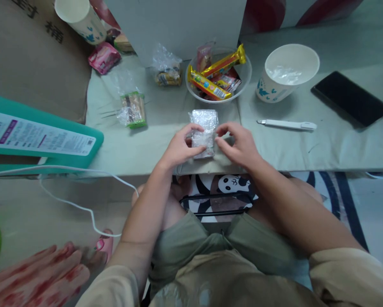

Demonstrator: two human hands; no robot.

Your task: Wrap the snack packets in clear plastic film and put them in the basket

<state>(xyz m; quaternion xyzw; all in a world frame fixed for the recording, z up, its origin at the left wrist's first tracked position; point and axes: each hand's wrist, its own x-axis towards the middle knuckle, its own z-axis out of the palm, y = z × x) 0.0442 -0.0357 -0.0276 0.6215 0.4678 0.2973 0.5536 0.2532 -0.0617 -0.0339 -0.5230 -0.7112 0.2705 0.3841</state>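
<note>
gripping with thumb and fingers, the left hand [179, 146] is apparently steadying a silvery rectangular plastic-wrapped packet [208, 130] on the pale-green cloth [280, 149], the right hand [237, 143] curling at its edge, grasp unclear.

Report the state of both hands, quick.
Left hand: holding the silver packet by its left side.
Right hand: half-curled at the packet's right edge; whether it grips anything cannot be told.
</note>
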